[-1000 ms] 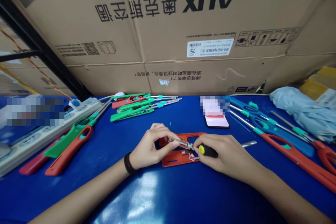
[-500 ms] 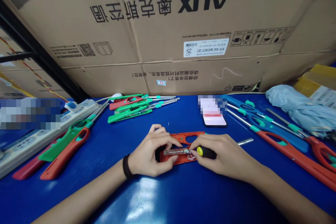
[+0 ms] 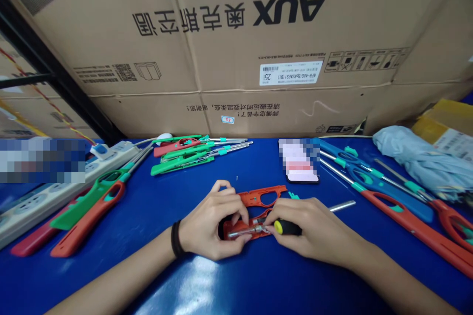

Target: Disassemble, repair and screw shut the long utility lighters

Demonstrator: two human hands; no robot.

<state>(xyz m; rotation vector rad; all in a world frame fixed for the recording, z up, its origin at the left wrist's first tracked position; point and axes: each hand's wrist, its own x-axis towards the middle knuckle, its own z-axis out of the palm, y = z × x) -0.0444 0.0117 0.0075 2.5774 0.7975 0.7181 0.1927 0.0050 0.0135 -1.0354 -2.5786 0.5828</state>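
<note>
My left hand [image 3: 216, 224] closes its thumb and fingers around an open orange lighter half-shell [image 3: 229, 230]. Inside that shell lies a clear fuel tank [image 3: 242, 232], its right end at the fingertips of my right hand [image 3: 318, 229]. The right thumb and index finger pinch at the tank's end, where thin pale wires partly show. A black screwdriver [image 3: 290, 227] with a yellow end is tucked in the same hand; its tip is hidden. Just beyond, the other orange half-shell [image 3: 254, 199] lies on the table, with a teal trigger piece [image 3: 293, 196] beside it.
A small screw [image 3: 237, 178] and a metal tube [image 3: 343, 205] lie loose on the blue table. Open green and red lighters [image 3: 185, 152] are piled behind, near a phone [image 3: 301, 167]. More lighters [image 3: 402, 211] lie right, others beside a power strip [image 3: 74, 182] left. A large carton [image 3: 221, 59] stands behind.
The fuel tank has shifted toward me and tilted, its left end lower in the shell. My left index finger has curled in more. The right hand keeps pinching at the tank's end.
</note>
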